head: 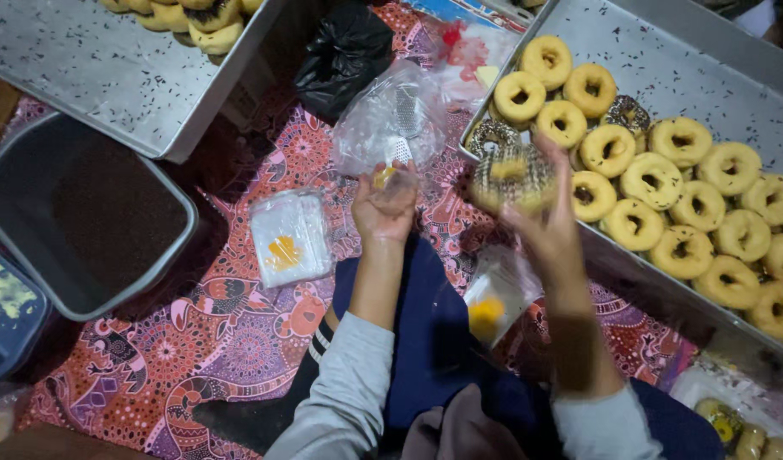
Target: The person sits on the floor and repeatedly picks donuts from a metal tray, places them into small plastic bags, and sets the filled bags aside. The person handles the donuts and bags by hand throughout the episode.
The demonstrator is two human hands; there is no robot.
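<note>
My left hand holds up a clear plastic bag by its mouth, above the patterned cloth. My right hand is blurred with motion and holds a sprinkle-covered donut just right of the bag. The donut hovers at the near left corner of a large metal tray that carries several plain glazed donuts and a few sprinkled ones.
A stack of small plastic bags lies on the batik cloth to the left; another bag rests on my lap. A dark tub of chocolate sprinkles sits at left, a second metal tray at top left, a black bag behind.
</note>
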